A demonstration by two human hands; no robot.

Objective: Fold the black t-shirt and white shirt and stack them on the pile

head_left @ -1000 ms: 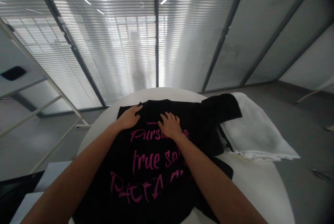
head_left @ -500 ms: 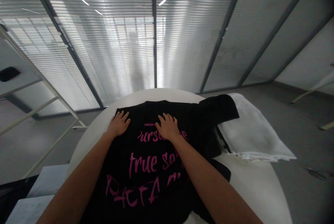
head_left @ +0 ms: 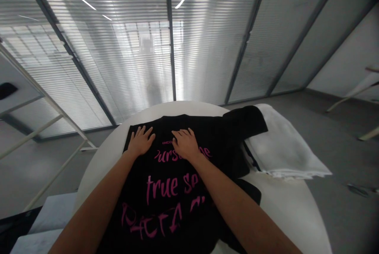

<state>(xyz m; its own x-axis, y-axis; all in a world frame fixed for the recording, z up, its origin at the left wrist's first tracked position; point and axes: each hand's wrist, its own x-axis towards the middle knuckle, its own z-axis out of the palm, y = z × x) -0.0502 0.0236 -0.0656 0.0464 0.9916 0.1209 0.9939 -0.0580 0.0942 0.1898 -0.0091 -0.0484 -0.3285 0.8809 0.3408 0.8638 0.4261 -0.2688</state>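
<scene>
A black T-shirt (head_left: 166,171) with pink lettering lies spread over a round white table (head_left: 284,206), its collar end away from me. Its left side is folded inward, while a sleeve (head_left: 247,120) sticks out on the right. My left hand (head_left: 141,141) rests flat on the upper left of the shirt, fingers spread. Near the collar, my right hand (head_left: 185,142) lies on the cloth with its fingers stretched out, covering part of the print. Both forearms cross over the lower shirt and hide some of the letters.
Folded white cloth (head_left: 287,143) lies at the table's right side, partly beneath the black sleeve. A white metal frame (head_left: 47,100) stands on the left. Pale padded things (head_left: 56,210) are at lower left. Behind the table runs a glass partition with blinds (head_left: 201,49).
My left hand has slid slightly to the right on the shirt. My right hand has shifted a little to the left, so the two are closer together. The view has turned slightly.
</scene>
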